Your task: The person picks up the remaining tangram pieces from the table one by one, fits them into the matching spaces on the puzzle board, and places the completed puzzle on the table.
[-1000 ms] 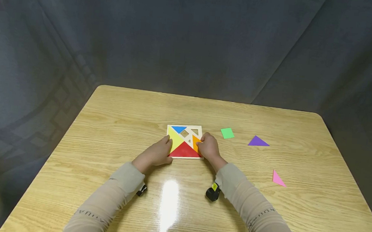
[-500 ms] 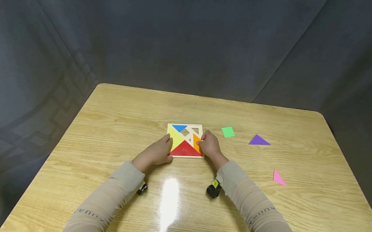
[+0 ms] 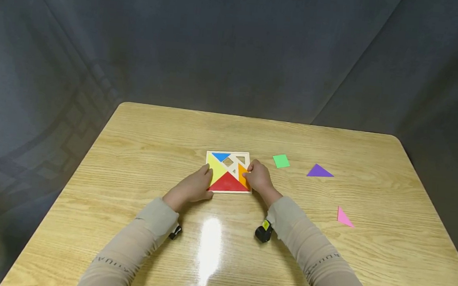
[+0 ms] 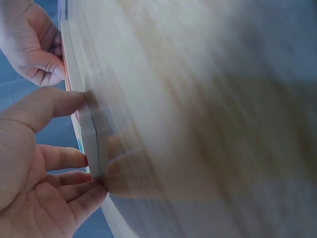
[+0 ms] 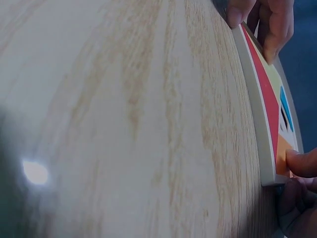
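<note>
Only writing I can spot is the dark lettering (image 3: pixel 112 263) running around the left sleeve (image 3: pixel 131 245), plus a similar line of print (image 3: pixel 325 259) on the right sleeve (image 3: pixel 309 248). On the right one I can kinda make out an A and a couple of U's, but honestly both are too small and wrinkled to get an actual word or brand out of.
</note>
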Available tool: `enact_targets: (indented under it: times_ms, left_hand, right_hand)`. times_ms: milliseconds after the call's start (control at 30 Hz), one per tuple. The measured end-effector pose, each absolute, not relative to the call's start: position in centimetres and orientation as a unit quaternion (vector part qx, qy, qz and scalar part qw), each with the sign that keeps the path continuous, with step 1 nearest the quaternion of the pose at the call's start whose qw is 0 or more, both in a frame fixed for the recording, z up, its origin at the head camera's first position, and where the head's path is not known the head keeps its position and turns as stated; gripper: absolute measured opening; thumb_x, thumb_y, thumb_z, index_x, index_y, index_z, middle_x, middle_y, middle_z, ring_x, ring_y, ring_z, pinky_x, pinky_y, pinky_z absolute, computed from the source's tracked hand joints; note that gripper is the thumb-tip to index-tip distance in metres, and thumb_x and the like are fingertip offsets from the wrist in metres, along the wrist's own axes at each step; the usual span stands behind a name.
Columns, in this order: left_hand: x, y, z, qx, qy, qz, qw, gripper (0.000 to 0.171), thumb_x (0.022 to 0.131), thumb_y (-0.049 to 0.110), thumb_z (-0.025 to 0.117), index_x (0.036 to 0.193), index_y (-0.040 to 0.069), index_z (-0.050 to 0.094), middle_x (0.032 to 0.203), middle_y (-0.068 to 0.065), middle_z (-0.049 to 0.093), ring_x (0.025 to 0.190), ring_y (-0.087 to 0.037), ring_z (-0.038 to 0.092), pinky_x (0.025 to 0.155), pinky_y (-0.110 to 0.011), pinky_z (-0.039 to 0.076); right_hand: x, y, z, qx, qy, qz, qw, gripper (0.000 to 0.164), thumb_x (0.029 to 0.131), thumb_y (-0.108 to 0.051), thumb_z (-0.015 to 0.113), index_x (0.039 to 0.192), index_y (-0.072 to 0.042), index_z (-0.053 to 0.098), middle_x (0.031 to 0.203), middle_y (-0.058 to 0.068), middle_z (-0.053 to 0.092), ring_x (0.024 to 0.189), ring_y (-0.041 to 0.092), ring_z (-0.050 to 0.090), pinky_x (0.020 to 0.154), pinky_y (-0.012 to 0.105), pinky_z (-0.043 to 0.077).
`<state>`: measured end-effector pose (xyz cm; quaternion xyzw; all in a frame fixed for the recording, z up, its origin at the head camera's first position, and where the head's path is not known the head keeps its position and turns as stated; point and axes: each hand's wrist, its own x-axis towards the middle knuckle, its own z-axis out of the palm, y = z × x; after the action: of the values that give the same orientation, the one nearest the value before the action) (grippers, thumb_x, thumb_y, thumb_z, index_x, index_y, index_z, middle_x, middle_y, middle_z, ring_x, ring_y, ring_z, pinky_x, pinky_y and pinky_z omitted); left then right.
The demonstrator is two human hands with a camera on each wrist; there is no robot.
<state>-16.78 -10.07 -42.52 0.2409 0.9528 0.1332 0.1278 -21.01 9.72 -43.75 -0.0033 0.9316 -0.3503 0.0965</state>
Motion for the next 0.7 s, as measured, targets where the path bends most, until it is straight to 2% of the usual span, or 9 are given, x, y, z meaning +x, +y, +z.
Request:
enact_targets:
  times_ms: [233, 700]
  left_hand:
    - [-16.81, -10.06, -42.46, 0.24, 0.953, 0.137, 0.127, 0.065, 0.073, 0.019, 0.059, 0.122, -0.015, 0.034, 0.129, -0.031, 0.026, 0.104, -0.037, 0.045, 0.088, -0.038, 0.038]
    - [-16.84, -10.07, -42.4, 0.245, 0.952, 0.142, 0.116, 0.065, 0.072, 0.02, 0.063, 0.12, -0.015, 0.036, 0.126, -0.031, 0.029, 0.099, -0.037, 0.048, 0.086, -0.038, 0.04]
  right_hand:
    - [-20.98, 9.64, -43.81, -0.008, 0.933, -0.348, 0.094, 0.019, 0.075, -0.006, 0.064, 0.077, -0.002, 0.045, 0.066, 0.008, 0.045, 0.063, 0.022, 0.043, 0.057, 0.026, 0.035]
    - [-20.78, 10.32, -44.02, 0.002, 0.914, -0.396, 0.081, 0.015, 0.074, -0.005, 0.063, 0.078, -0.002, 0.049, 0.07, 0.006, 0.05, 0.068, 0.022, 0.046, 0.061, 0.027, 0.037]
